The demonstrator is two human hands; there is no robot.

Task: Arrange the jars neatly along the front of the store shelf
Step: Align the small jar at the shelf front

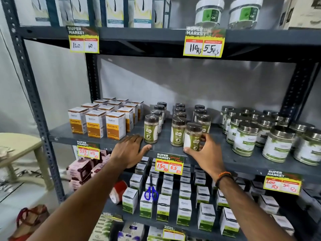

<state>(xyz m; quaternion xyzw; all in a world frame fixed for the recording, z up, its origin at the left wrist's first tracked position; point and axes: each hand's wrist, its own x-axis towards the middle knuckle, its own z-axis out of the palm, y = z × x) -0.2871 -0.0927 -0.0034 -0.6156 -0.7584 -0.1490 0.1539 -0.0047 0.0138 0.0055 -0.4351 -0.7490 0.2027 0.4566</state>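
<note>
Green-labelled powder jars with dark wrapped lids stand in three rows on the grey middle shelf. My right hand grips the front jar of the right row, which stands at the shelf's front and is turned so its label faces partly right. The front jar of the middle row stands just left of it, touching or nearly so. The front jar of the left row stands further left. My left hand rests flat on the shelf edge beside that left jar, holding nothing.
Orange turmeric boxes fill the shelf's left part. Larger metal-lidded jars crowd its right part. A price tag hangs from the shelf edge between my hands. Blue scissors lie on white boxes on the shelf below.
</note>
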